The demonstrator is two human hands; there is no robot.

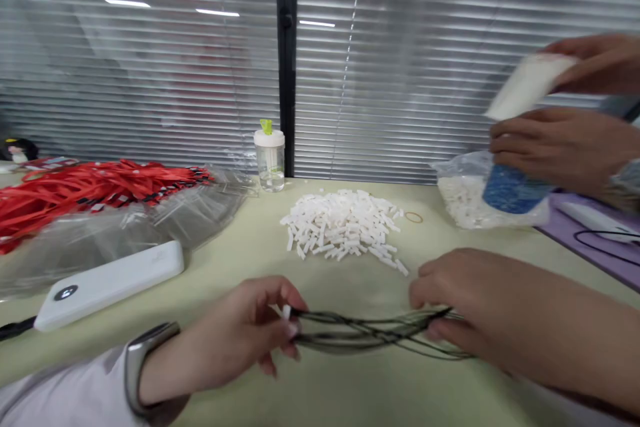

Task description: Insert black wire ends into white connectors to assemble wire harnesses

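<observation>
A person's left hand (250, 327) and right hand (460, 300) each close around one end of a bundle of thin dark cords (365, 331), held low over the table (350, 387) in front of the pile of white pieces (343, 230). The left fingertips also pinch a small white piece (286, 311). Right of the pile, a co-worker's hand (560, 143) grips a plastic bag (475, 197).

Free table (350, 280) btwn cords (370, 333) & white pile (345, 230)

An office workstation. Grey horizontal window blinds (150, 67) reflect ceiling strip lights above a pale yellow-green tabletop (240, 247). Red fabric lanyards (85, 190) lie heaped there.
</observation>
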